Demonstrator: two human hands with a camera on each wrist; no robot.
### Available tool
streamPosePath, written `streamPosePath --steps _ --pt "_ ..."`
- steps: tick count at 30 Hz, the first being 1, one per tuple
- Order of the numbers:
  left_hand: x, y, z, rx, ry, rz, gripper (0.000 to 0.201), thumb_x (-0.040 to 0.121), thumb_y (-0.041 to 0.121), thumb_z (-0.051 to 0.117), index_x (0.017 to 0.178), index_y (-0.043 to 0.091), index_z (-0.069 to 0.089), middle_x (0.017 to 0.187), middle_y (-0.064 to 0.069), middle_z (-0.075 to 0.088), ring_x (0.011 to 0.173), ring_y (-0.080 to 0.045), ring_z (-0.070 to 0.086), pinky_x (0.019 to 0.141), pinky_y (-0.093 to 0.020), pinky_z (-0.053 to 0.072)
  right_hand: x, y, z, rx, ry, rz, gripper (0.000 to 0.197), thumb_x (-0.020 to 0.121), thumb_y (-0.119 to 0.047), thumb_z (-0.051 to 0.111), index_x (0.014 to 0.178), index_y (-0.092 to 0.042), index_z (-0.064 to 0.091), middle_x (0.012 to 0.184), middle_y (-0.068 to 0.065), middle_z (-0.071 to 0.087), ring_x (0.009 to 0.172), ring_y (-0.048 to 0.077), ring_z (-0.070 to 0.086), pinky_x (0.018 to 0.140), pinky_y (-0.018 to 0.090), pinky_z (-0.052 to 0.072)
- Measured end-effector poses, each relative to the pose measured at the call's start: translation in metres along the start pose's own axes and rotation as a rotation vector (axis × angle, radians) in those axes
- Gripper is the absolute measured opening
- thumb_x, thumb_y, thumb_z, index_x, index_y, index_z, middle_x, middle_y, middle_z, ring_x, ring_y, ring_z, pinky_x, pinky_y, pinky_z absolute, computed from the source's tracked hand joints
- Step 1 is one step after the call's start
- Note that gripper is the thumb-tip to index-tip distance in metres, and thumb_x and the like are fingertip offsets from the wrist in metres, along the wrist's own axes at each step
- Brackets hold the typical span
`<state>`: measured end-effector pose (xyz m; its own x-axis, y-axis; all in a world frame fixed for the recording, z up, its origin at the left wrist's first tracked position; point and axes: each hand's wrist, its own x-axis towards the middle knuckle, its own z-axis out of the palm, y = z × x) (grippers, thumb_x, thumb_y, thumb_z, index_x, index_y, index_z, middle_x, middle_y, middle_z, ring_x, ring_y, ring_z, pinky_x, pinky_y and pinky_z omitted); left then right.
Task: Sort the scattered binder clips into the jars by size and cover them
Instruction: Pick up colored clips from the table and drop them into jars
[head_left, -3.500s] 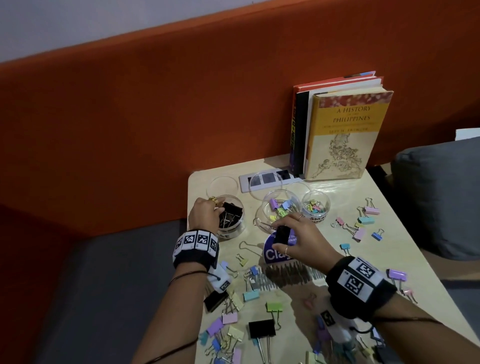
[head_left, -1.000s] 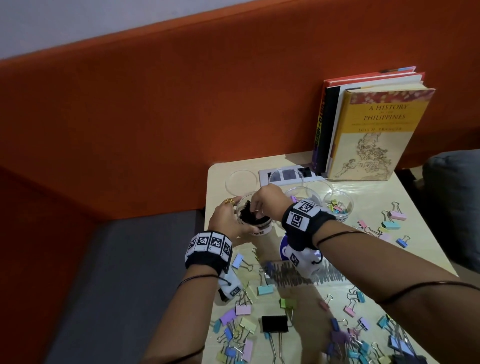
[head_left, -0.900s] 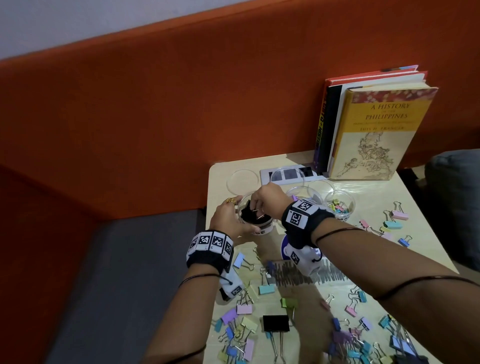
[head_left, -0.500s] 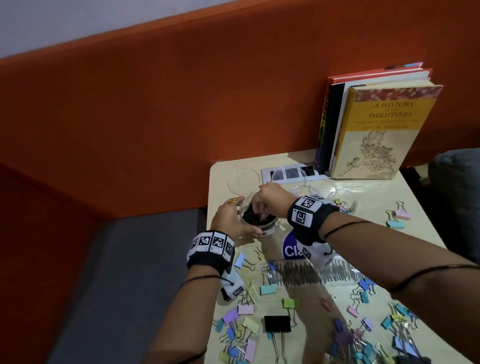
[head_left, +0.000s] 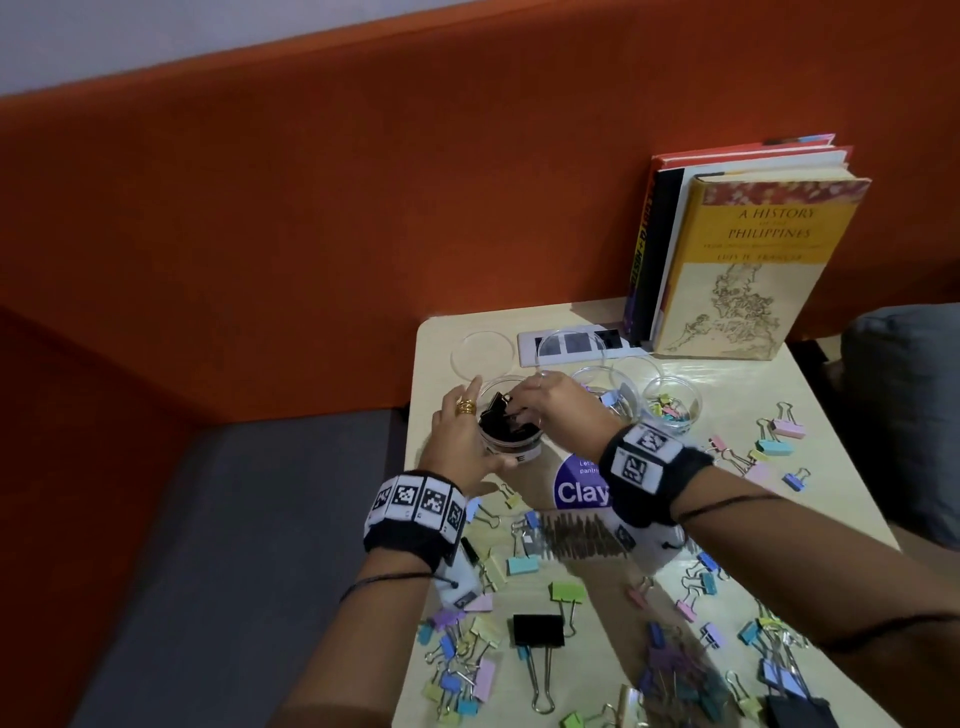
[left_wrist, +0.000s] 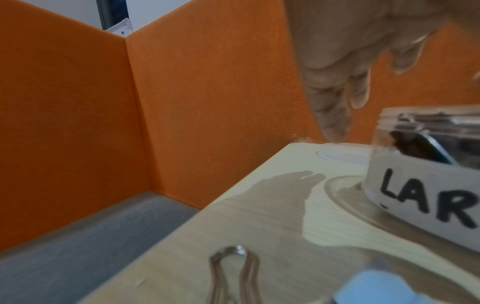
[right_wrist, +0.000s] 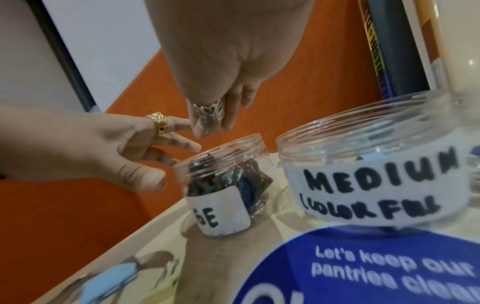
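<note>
- Large jar (head_left: 509, 431) of black clips sits open just under right hand (head_left: 558, 410) fingers (right_wrist: 207, 121), which pinch a clip's wire handles (right_wrist: 209, 112) above the rim.
- Left hand (head_left: 460, 441) fingers (right_wrist: 179, 131) spread loosely, beside the jar's left wall; contact unclear.
- Medium jar (right_wrist: 369, 179) just right of the fingers, open.
- Table (head_left: 810, 525) left edge near the left hand; loose clips (head_left: 537, 629) scattered below both wrists.
</note>
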<state>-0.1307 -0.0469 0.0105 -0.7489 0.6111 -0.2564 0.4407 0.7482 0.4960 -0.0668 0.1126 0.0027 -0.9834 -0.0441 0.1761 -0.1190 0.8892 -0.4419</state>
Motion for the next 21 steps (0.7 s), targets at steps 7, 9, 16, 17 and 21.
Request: streamPosePath --steps 7,9,16,17,21 --pt "-0.075 -0.005 0.031 -0.029 -0.127 0.02 0.023 0.08 0.007 0.068 0.098 0.022 0.062 0.115 0.002 0.049 0.102 -0.015 0.056 0.087 -0.033 0.053 -0.099 -0.032 0.015 0.165 -0.295 -0.005 0.012 0.081 -0.013 0.062 0.09 -0.014 0.07 0.087 0.005 0.068 0.083 0.02 0.06 0.076 0.036 0.052" --pt "-0.089 -0.005 0.046 0.049 -0.267 0.07 0.026 0.079 0.007 0.069 0.101 0.021 0.064 0.115 0.0 0.052 0.104 -0.016 0.058 0.091 -0.033 0.051 -0.117 -0.036 0.022 0.188 -0.452 -0.011 0.021 0.082 -0.019 0.062 0.102 -0.021 0.067 0.101 0.002 0.065 0.095 0.016 0.057 0.085 0.034 0.049" --pt "-0.091 -0.003 0.067 0.32 -0.282 0.118 0.041 0.08 0.021 0.071 0.118 0.019 0.055 0.123 -0.002 0.05 0.116 -0.022 0.051 0.096 -0.035 0.043 -0.139 -0.04 0.038 -0.009 -0.581 -0.074 0.038 0.078 -0.014 0.065 0.112 -0.029 0.06 0.122 0.0 0.057 0.116 0.019 0.049 0.096 0.037 0.042" --pt "-0.089 -0.001 0.068 0.33 -0.277 0.114 0.04 0.081 0.021 0.071 0.117 0.019 0.055 0.123 -0.003 0.052 0.115 -0.022 0.052 0.095 -0.035 0.044 -0.141 -0.039 0.04 -0.029 -0.551 -0.086 0.036 0.078 -0.012 0.064 0.11 -0.026 0.061 0.121 0.001 0.058 0.114 0.021 0.052 0.096 0.04 0.045" --pt "-0.086 0.006 0.071 0.363 -0.253 0.119 0.032 0.083 0.023 0.067 0.114 0.017 0.057 0.121 -0.006 0.058 0.113 -0.024 0.054 0.094 -0.035 0.043 -0.147 -0.029 0.038 -0.109 -0.481 -0.052 0.035 0.084 -0.005 0.054 0.119 -0.012 0.054 0.127 0.01 0.052 0.114 0.028 0.052 0.096 0.042 0.046"
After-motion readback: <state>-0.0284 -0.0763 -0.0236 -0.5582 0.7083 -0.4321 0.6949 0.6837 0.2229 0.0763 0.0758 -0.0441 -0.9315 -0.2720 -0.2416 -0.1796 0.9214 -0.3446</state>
